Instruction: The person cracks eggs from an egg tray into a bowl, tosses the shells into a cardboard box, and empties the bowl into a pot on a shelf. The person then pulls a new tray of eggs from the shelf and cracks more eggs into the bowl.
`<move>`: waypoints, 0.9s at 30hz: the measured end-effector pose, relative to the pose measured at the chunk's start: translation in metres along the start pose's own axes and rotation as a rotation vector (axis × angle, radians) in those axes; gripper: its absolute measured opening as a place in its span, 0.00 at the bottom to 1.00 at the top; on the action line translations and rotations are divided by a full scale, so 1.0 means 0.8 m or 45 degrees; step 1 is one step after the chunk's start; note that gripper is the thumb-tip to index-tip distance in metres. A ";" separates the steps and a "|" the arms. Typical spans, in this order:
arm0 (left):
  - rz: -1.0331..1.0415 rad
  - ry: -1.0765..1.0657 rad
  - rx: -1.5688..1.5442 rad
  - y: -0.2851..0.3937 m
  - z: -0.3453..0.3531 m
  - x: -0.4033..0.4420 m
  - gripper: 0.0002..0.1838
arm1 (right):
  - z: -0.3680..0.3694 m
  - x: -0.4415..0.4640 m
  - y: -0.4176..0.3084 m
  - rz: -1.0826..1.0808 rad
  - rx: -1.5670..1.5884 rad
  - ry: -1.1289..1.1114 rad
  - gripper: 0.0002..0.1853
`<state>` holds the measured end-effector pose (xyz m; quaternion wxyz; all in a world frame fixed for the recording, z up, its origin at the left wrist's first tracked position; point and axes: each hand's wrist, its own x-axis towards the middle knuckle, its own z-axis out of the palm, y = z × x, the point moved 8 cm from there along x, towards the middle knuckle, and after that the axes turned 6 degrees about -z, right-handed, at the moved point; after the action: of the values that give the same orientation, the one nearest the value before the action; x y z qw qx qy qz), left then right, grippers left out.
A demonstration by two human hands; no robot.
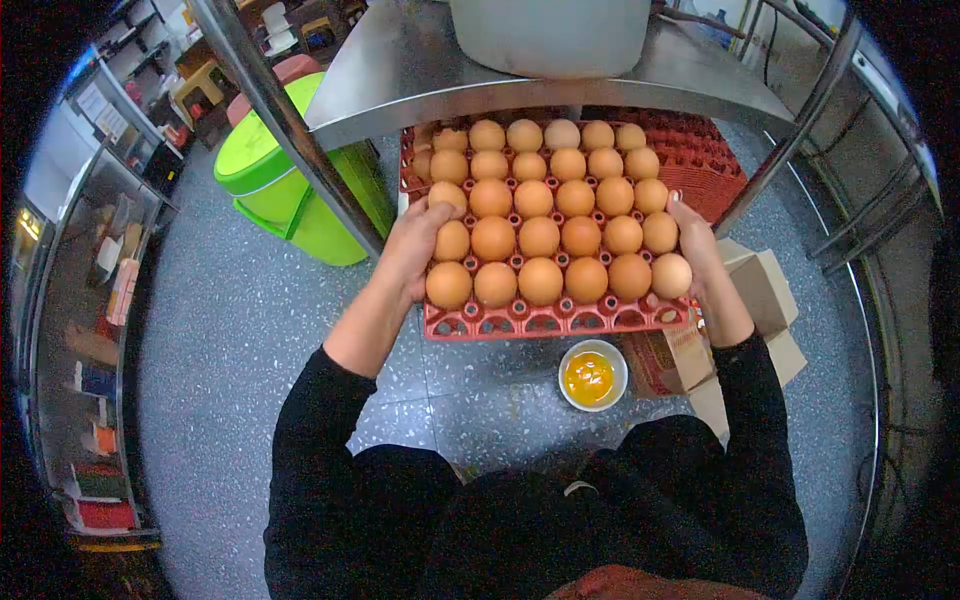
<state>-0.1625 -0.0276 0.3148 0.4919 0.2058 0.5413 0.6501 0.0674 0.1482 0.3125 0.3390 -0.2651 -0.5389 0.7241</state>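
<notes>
A red plastic egg tray (470,325) filled with rows of brown eggs (538,236) is held in front of me, below the steel shelf. My left hand (412,245) grips its left side, the thumb lying by an egg at the edge. On the opposite side my right hand (697,240) is closed around the tray's edge, with the fingers partly hidden beneath. A white bowl (592,402) with cracked egg, yellow yolk (588,377) showing, stands on the floor nearer to me than the tray.
Stacked red trays (715,165) sit under the steel shelf (380,95), which carries a large pale container (550,35). A lime-green lidded bin (300,200) stands at left. Opened cardboard boxes (765,295) lie at right. Metal shelf legs (275,110) flank the tray.
</notes>
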 end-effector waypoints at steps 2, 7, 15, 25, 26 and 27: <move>-0.006 -0.016 -0.022 -0.013 -0.001 -0.015 0.14 | 0.004 -0.023 0.002 -0.006 -0.017 -0.021 0.19; -0.017 0.040 -0.053 -0.047 -0.024 -0.061 0.19 | 0.004 -0.076 0.035 0.009 -0.042 0.020 0.21; -0.127 0.160 -0.083 -0.102 -0.090 -0.118 0.21 | 0.065 -0.143 0.075 -0.008 -0.140 -0.181 0.22; -0.143 0.308 -0.067 -0.179 -0.176 -0.147 0.20 | 0.089 -0.133 0.196 0.081 -0.189 -0.330 0.24; -0.110 0.312 -0.075 -0.186 -0.184 -0.148 0.19 | 0.083 -0.128 0.222 0.135 -0.174 -0.340 0.24; -0.121 0.320 -0.085 -0.198 -0.193 -0.149 0.19 | 0.085 -0.126 0.232 0.151 -0.179 -0.343 0.24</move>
<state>-0.1685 -0.2190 0.1517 0.4572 0.0805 0.5860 0.6642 0.0419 -0.0057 0.1548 0.2009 -0.2201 -0.6124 0.7323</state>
